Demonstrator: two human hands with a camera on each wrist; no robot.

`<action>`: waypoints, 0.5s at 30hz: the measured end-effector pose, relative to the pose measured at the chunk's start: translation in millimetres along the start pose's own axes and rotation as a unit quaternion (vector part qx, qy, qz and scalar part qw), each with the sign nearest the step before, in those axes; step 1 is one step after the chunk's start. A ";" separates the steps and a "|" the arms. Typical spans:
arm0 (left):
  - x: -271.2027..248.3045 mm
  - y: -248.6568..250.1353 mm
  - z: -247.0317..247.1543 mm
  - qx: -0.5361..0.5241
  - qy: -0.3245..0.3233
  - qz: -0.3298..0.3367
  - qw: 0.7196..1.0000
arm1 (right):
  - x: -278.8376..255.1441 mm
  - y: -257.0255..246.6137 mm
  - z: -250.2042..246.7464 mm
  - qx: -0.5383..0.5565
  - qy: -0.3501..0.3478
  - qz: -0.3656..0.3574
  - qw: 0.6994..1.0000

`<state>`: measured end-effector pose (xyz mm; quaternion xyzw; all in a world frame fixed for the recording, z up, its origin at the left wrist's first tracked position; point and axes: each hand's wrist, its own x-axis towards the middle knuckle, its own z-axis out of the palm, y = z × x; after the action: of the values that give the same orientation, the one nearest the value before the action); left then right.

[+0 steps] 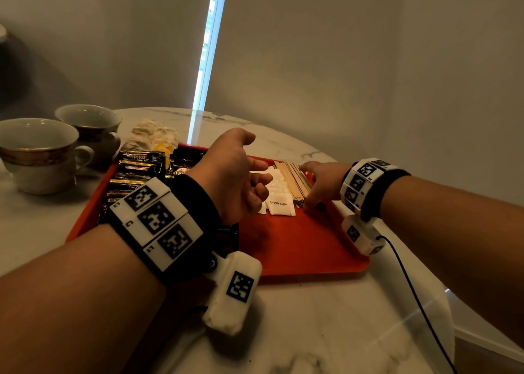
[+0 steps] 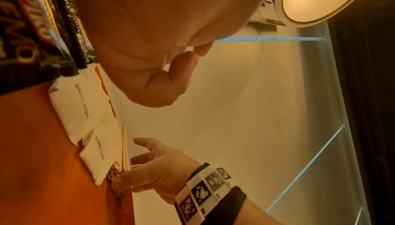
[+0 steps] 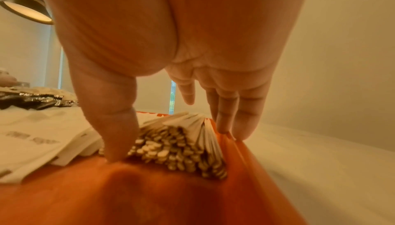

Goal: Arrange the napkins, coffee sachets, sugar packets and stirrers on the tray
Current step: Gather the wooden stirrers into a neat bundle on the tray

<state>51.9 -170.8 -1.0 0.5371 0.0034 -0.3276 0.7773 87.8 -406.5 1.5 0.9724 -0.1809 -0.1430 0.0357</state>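
A red tray (image 1: 297,249) lies on the marble table. Black coffee sachets (image 1: 136,172) fill its left side, white sugar packets (image 1: 279,200) lie in the middle, and a pile of wooden stirrers (image 1: 295,178) lies along its right rim. My right hand (image 1: 317,181) straddles the stirrers (image 3: 177,147): the thumb (image 3: 115,144) touches the tray at the pile's left, and straight fingers (image 3: 224,124) touch the right rim. My left hand (image 1: 241,175) hovers over the sachets and sugar packets (image 2: 83,110), fingers loosely curled, holding nothing.
Two gold-banded cups (image 1: 37,152) stand left of the tray. A crumpled whitish bundle (image 1: 153,135) sits behind the tray's far left corner. A black cable (image 1: 411,283) runs from my right wrist across the table, whose curved edge is near on the right.
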 end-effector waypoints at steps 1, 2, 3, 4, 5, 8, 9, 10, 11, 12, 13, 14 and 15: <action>0.1 -0.3 0.3 0.000 -0.001 -0.001 1.000 | 0.1 -1.2 2.3 -0.003 0.000 -0.001 1.000; 0.3 -0.5 0.6 0.000 0.000 -0.002 1.000 | 1.3 -2.6 4.6 -0.004 -0.001 -0.003 1.000; 0.5 -0.8 0.6 0.000 0.001 -0.001 1.000 | 2.9 -4.4 6.5 -0.005 -0.001 -0.006 1.000; 0.6 -0.7 0.2 -0.001 0.002 -0.001 1.000 | 4.3 -6.5 7.8 -0.005 0.000 -0.010 1.000; 0.8 -0.9 -0.3 -0.001 0.003 0.000 1.000 | 5.2 -8.2 8.5 -0.005 0.003 -0.012 1.000; 1.4 -1.3 -0.8 -0.001 0.003 0.001 1.000 | 5.8 -10.1 9.2 -0.006 0.013 -0.012 1.000; 1.6 -1.4 -1.0 -0.003 0.003 0.001 1.000 | 5.9 -9.6 9.0 -0.009 0.014 -0.013 1.000; 1.9 -1.3 -1.2 -0.005 0.004 0.001 1.000 | 5.8 -9.1 8.6 -0.011 0.012 -0.015 1.000; 2.2 -1.2 -1.4 -0.006 0.004 0.002 1.000 | 5.3 -8.2 8.1 -0.011 0.007 -0.017 1.000; 2.3 -1.0 -1.5 -0.007 0.005 0.002 1.000 | 4.7 -7.5 7.4 -0.008 0.003 -0.019 1.000; 2.4 -0.9 -1.4 -0.007 0.005 0.003 1.000 | 4.5 -6.6 7.1 -0.003 0.000 -0.019 1.000; 2.2 -0.8 -1.1 -0.006 0.004 0.003 1.000 | 4.4 -5.7 7.1 0.000 0.000 -0.019 1.000; 2.2 -0.9 -0.7 -0.005 0.004 0.002 1.000 | 4.4 -5.1 7.6 0.001 0.003 -0.018 1.000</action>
<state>53.4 -171.4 -2.9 0.5349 0.0069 -0.3239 0.7804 91.3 -403.5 -7.6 0.9761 -0.1630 -0.1402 0.0324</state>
